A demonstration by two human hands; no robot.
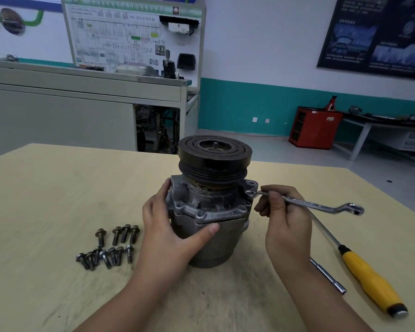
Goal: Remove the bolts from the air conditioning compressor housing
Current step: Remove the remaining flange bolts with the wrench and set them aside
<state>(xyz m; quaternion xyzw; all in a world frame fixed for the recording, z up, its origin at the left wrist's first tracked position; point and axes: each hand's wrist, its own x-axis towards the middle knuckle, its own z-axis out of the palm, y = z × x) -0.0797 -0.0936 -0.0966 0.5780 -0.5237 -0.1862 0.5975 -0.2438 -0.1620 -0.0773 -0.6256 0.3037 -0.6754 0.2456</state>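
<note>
Worktop (58, 188): pale wood, carries everything below.

Compressor (201, 202) stands upright about mid-worktop, black pulley (215, 154) on top, grey housing below. All positions are given from the compressor.

Left hand (168, 231): on the compressor's left side, wrapped round the housing. Its fingers (163, 190) curl onto the left edge of the flange, thumb laid across the front seam just under the flange. Firm grip on the body.

Right hand (288, 226): just right of the compressor, not touching it. Fingers (268, 190) clamp the wrench shank close to its near ring end, thumb below, the rest curled over the top.

Yellow-handled screwdriver (369, 279): flat on the worktop well right of the compressor, handle toward the camera. Its shaft runs up and left and passes behind the right hand.

Wrench (304, 202): offset double-ring type, roughly level, held off the worktop. One ring sits on the compressor's right flange corner, the other sticks out to the right, free. Can't tell whether a bolt head is inside the seated ring.

Steel extension bar (328, 276): lies right of the compressor and nearer the camera, between the right forearm and the screwdriver handle.

Bolts (110, 248): loose on the worktop left of the compressor, just beyond the left wrist. Two rough rows, four in the far row, a tighter overlapping bunch in the near one. All flanged hex heads, all out of the housing.
</note>
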